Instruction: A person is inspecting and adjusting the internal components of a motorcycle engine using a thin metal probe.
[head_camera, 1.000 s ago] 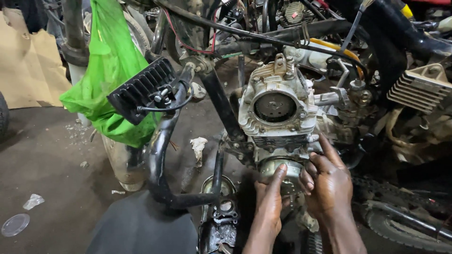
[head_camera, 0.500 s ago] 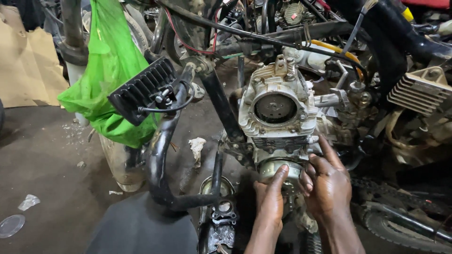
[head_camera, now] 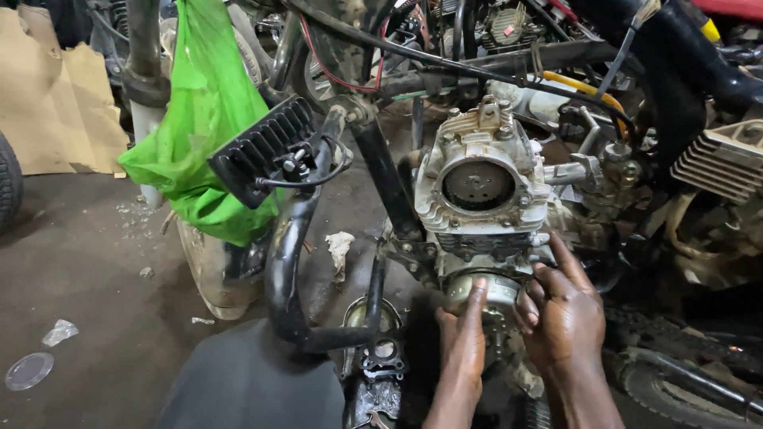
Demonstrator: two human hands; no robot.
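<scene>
Both hands clasp a round, dull-silver metal cylinder piece [head_camera: 486,287] between them, just below the finned grey engine head [head_camera: 480,187]. The left hand [head_camera: 462,343] presses curled fingers on its lower-left edge; the right hand [head_camera: 563,314] wraps its right side.

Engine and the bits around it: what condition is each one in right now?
Engine: opened, round port exposed, fins grimy.
Round part under it: gripped from both sides.
Left hand: fingers on that part.
Right hand: fingers curled around it.
Green bag: hanging, bulging.
Gasket: lying loose.
</scene>
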